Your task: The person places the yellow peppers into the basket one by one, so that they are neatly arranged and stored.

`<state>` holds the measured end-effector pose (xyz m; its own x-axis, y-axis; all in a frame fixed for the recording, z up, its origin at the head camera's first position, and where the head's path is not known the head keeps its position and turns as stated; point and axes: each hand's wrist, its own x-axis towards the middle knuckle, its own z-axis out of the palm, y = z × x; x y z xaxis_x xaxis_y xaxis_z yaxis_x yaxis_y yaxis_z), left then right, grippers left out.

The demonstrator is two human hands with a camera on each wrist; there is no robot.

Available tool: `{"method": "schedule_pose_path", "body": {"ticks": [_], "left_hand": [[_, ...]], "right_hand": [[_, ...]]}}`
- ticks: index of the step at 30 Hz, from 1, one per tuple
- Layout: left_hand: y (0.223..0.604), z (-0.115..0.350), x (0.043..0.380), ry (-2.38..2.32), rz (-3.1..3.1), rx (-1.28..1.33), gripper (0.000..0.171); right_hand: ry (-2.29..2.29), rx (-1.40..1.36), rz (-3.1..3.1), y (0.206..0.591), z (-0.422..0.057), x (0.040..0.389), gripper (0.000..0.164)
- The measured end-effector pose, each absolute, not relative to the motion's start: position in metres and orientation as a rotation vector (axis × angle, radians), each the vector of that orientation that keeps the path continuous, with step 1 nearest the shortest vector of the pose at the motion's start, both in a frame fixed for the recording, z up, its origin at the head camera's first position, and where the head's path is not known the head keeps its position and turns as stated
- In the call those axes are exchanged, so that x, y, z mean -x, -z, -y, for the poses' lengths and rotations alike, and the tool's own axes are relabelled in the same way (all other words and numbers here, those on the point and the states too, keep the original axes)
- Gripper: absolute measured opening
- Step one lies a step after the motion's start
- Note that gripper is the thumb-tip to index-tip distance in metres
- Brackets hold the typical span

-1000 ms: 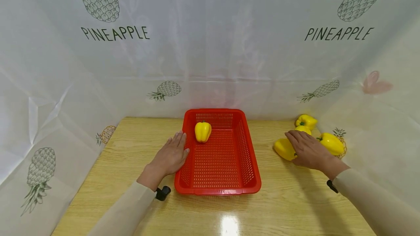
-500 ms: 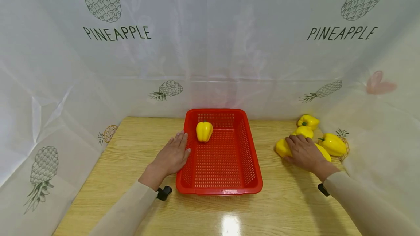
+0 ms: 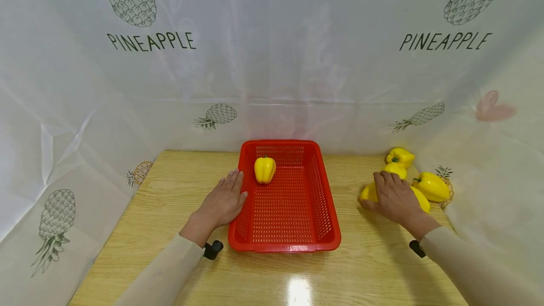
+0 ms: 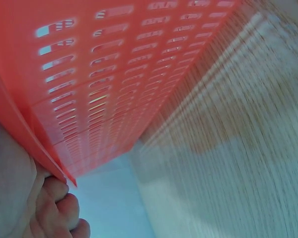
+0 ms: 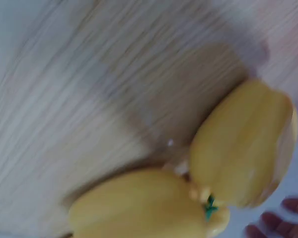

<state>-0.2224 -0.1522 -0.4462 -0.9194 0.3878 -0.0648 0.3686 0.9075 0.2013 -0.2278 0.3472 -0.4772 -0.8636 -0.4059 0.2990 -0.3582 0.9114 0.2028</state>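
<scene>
My left hand [image 3: 223,202] rests on the left rim of a red perforated basket [image 3: 329,211], its fingers straight in the head view. The left wrist view shows fingertips [image 4: 67,208] at the basket's rim. A yellow bell pepper [image 3: 265,170] sits upright in the basket's far left corner. My right hand [image 3: 397,199] is over a yellow bell pepper [image 3: 368,193] on the table, thumb spread on its near side and fingers on its far side. In the right wrist view, the fingers [image 5: 283,220] lie just off this pepper [image 5: 241,144].
Another yellow pepper [image 3: 420,198] lies partly hidden beside my right hand, stem end toward the first. Behind are more yellow peppers [image 3: 400,156], [image 3: 431,187] near the sheet wall. A white pineapple-print sheet [image 3: 289,79] encloses the wooden table [image 3: 191,169].
My right hand came down over the peppers from above, then spread its thumb out from the fingers. The pepper under it has shifted slightly right. My left hand stays at the basket rim.
</scene>
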Motion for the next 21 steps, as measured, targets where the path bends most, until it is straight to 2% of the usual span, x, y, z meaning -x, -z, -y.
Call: {"method": "schedule_pose_path", "body": {"ticks": [5,11,17,21], "left_hand": [[0.446,0.152,0.222,-0.283,-2.967,-0.591,0.07],[0.445,0.151,0.222,-0.286,-2.963,-0.589,0.07],[0.446,0.152,0.222,-0.283,-2.971,-0.587,0.071],[0.448,0.153,0.222,-0.279,-2.976,-0.595,0.071]], "right_hand": [[0.182,-0.289,2.829,0.487,-0.334,0.231,0.095],[0.185,-0.168,2.925,0.494,-0.325,0.232,0.096],[0.145,-0.451,2.912,0.49,-0.322,0.231,0.082],[0.077,-0.669,2.901,0.486,-0.323,0.232,0.087]]}}
